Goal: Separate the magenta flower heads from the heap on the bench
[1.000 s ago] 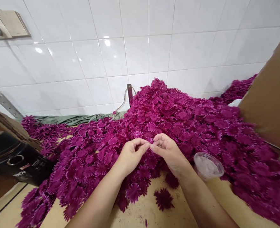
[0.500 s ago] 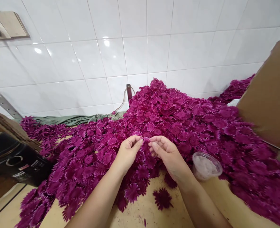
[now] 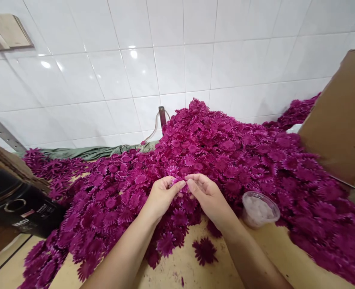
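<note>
My left hand (image 3: 163,195) is pinched, thumb against fingers, on a small magenta artificial flower (image 3: 175,180). My right hand (image 3: 206,196) meets it from the other side, thumb and forefinger closed at the same flower's edge. Fingers cover most of that flower, so its exact form is hidden. Both hands are over the front of a big pile of magenta artificial flowers (image 3: 225,148), flat daisy-like heads with pale petal tips. One loose flower head (image 3: 205,251) lies on the tabletop (image 3: 177,273) between my forearms.
To the right of my right wrist stands a clear plastic tub (image 3: 260,209) with whitish contents. A cardboard sheet (image 3: 339,128) rises at the right. At the left is a black canister (image 3: 21,204). White wall tiles (image 3: 168,72) and a green cloth (image 3: 84,152) border the back.
My hands have come closer together, and the right fingertips now meet the left at the flower. The view has shifted very slightly.
</note>
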Tool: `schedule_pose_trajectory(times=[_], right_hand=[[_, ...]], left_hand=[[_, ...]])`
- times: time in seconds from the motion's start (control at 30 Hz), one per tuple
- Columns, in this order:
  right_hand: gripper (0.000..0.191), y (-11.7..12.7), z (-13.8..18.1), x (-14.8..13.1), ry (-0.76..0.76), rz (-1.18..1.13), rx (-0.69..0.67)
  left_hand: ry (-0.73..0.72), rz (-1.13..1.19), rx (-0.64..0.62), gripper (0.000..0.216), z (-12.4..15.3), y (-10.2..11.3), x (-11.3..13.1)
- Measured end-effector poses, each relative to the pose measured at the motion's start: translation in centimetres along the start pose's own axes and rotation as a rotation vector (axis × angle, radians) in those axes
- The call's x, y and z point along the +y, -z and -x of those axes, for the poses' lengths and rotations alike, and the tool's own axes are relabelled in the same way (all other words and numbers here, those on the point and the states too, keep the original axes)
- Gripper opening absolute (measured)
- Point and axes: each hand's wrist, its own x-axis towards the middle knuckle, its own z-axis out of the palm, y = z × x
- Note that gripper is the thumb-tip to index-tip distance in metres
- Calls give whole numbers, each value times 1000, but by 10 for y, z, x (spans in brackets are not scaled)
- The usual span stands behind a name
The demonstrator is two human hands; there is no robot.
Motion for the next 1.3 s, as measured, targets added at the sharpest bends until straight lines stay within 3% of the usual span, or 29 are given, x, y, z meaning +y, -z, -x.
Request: schedule_pose_trajectory(times=[0.2, 0.27, 0.37, 0.47, 0.53, 0.6, 0.73, 0.83, 0.9, 0.97, 1.03, 1.13, 1.3], right_hand=[[18, -3, -2, 0, -14, -17, -124], [13, -3, -3, 1, 26, 32, -94], [12, -1, -9, 0, 111, 133, 60], [13, 12, -23, -7, 188, 147, 304], [15, 25, -35, -11, 186, 97, 471], [18, 37, -46, -13, 172, 107, 553], [34, 45, -53, -11, 201, 388, 503], [42, 35, -45, -11, 292, 601, 485], [39, 27, -36, -12, 282, 587, 325], [38, 22, -28, -14, 189, 491, 105], [38, 20, -23, -13, 100, 396, -19], [37, 19, -22, -10, 77, 317, 7], [27, 16, -36, -9, 148, 196, 222]], left_hand=[[44, 14, -49, 46, 0, 0, -2], [61, 37, -99, 49, 1, -1, -3], [40, 74, -110, 49, 3, -3, -3], [-21, 97, -60, 45, 3, -3, 0], [-60, 92, -13, 41, 3, -2, 3], [-87, 47, 7, 33, 0, -2, 5], [-130, -159, -8, 14, -10, -13, 4], [-151, -219, 3, 27, -21, -24, -1], [-167, -198, 9, 35, -26, -28, -5], [-155, -127, 1, 41, -29, -28, -9], [-108, -34, -18, 47, -30, -26, -12], [-57, 51, -50, 54, -28, -25, -12], [-110, 144, -46, 55, -24, -30, -1]])
